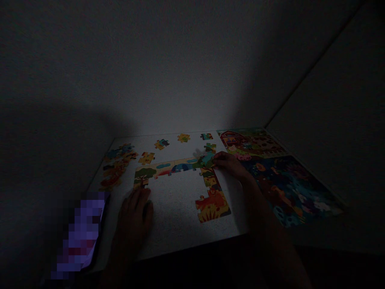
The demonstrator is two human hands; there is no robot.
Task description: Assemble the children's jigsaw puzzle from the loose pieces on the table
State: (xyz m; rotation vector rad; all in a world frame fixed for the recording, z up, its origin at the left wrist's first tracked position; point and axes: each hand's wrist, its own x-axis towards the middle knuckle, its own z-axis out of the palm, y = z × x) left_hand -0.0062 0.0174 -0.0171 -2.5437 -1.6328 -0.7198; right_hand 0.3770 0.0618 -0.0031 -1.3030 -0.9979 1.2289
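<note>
A partly joined jigsaw puzzle lies on the white table, with a top row, a short left side and a right side. My right hand is at its upper right corner, thumb and fingertips pinched at the edge of a blue-green jigsaw piece. Part of that piece is hidden by the fingers. My left hand lies flat with its fingers stretched out, the tips at the lower end of the tree piece. An orange lion section forms the lower right of the puzzle. The light is very dim.
Loose jigsaw pieces lie along the back, and a heap of pieces sits at the left. On the right are a farm picture and a dark blue sea picture. A lit, pixelated screen is at the front left. Walls stand behind.
</note>
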